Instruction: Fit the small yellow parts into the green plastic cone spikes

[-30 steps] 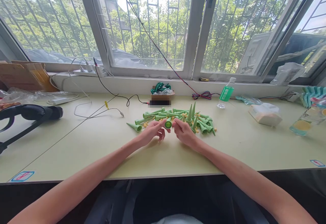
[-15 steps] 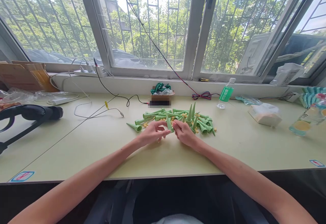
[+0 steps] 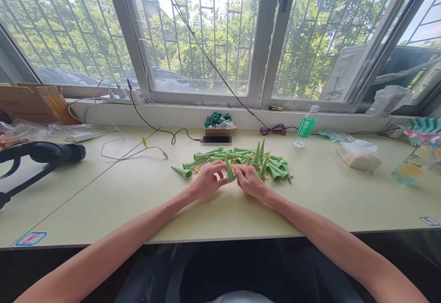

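Observation:
A green plastic spike (image 3: pixel 229 169), hollow and cone-shaped, stands roughly upright with its tip up. The thumb and a finger of my left hand (image 3: pixel 208 181) grip it near its wide lower end. My right hand (image 3: pixel 252 182) is pinched close against the spike's right side; whatever its fingertips hold is hidden. Behind both hands spreads a heap of similar green spikes (image 3: pixel 275 171), most lying on their sides, with small yellow pieces (image 3: pixel 197 169) among them. Two spikes (image 3: pixel 257 155) stand upright just behind my right hand.
A small open cardboard box (image 3: pixel 223 133) holding green and clear wrapping stands behind the heap. A water bottle (image 3: pixel 305 127) and a white packet (image 3: pixel 358 154) are at right. Cables (image 3: pixel 138 154) and a black headset (image 3: pixel 37 158) lie at left on the table (image 3: pixel 327 202).
The spike between my hands has shifted slightly right and tilts a little differently. My left hand's fingers have moved a little upward; my right hand is nearly still.

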`<control>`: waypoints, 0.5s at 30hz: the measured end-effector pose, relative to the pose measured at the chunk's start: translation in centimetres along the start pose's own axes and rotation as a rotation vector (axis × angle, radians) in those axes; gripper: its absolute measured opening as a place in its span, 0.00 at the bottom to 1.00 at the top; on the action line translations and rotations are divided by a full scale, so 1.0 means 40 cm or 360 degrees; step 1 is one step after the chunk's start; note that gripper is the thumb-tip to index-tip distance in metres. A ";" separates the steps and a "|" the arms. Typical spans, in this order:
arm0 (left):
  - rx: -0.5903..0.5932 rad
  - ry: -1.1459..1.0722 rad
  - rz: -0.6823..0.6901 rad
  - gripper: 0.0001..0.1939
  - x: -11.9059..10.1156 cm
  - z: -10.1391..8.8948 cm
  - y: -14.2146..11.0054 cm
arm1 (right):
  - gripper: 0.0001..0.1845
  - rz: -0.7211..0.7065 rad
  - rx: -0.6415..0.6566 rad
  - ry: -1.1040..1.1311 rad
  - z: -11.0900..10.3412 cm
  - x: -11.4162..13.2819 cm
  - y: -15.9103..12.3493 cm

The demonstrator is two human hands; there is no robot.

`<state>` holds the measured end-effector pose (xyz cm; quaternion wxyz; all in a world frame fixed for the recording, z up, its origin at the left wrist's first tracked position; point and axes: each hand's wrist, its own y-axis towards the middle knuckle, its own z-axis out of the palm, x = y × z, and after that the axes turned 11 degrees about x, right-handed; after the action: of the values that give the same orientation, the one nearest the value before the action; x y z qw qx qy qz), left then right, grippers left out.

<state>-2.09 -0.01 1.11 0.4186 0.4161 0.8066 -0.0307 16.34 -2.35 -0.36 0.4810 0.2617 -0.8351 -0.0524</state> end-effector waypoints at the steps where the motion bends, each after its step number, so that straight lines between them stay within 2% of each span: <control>1: -0.0012 -0.0021 -0.0011 0.14 0.000 0.000 0.001 | 0.25 0.0018 -0.0022 0.0026 0.002 0.000 0.000; 8: 0.0115 -0.0377 -0.0046 0.18 0.011 0.002 0.007 | 0.25 0.0023 -0.0020 0.0173 0.015 -0.003 0.001; 15: 0.0130 -0.0499 -0.0025 0.18 0.015 0.000 0.010 | 0.26 -0.0003 0.0017 0.0195 0.017 0.002 -0.002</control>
<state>-1.99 0.66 0.81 0.5218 0.4165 0.7328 -0.1312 15.78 -2.54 -0.69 0.5297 0.2677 -0.8042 -0.0322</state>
